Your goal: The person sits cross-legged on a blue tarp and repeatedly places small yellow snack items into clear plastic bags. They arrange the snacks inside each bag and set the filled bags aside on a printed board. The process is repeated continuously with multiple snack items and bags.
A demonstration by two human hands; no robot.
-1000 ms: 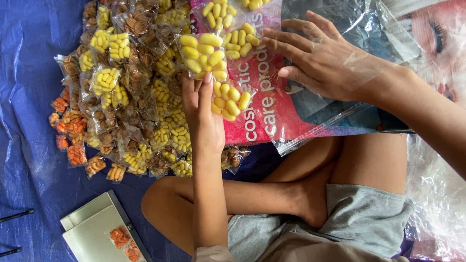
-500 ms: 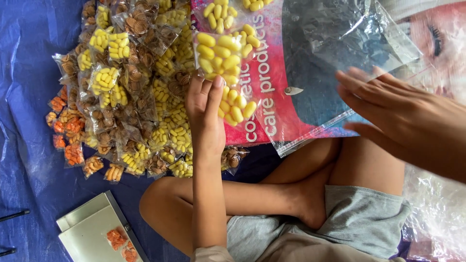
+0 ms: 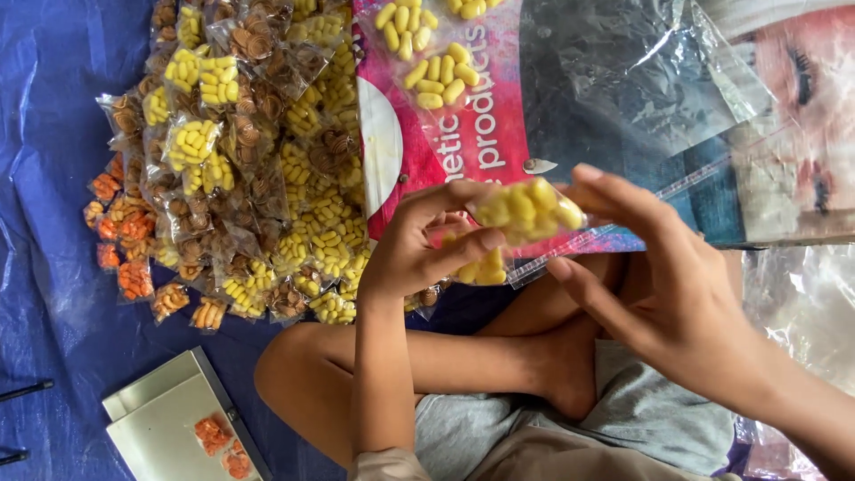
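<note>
At the far left, a blue tarpaulin (image 3: 53,178) covered the floor, and a grey tray (image 3: 165,428) with two small orange snack packets (image 3: 223,445) lay on it near the lower edge, in the same place as half a second earlier. Next to the right, a heap of small clear packets (image 3: 240,169) filled with yellow, brown and orange snacks rested on the tarpaulin, unchanged in position. The left hand (image 3: 419,249) was positioned just beside the right edge of the heap, above the person's bent knee. Half a second earlier it lay flat with its fingers extended upward against the yellow packets on the pink printed sheet (image 3: 463,134); it was now curled, with thumb and fingers pinching the left end of a small packet of yellow snacks (image 3: 525,209). A second yellow packet (image 3: 481,267) sat just below, behind the thumb. The pinched packet was held clear of the sheet, between both hands. The right hand (image 3: 677,294) had moved inward from the right side of the view; its fingers were slightly spread, with the upper fingertips touching the right end of the packet. Further right, clear plastic bags (image 3: 623,80) lay over the sheet.
</note>
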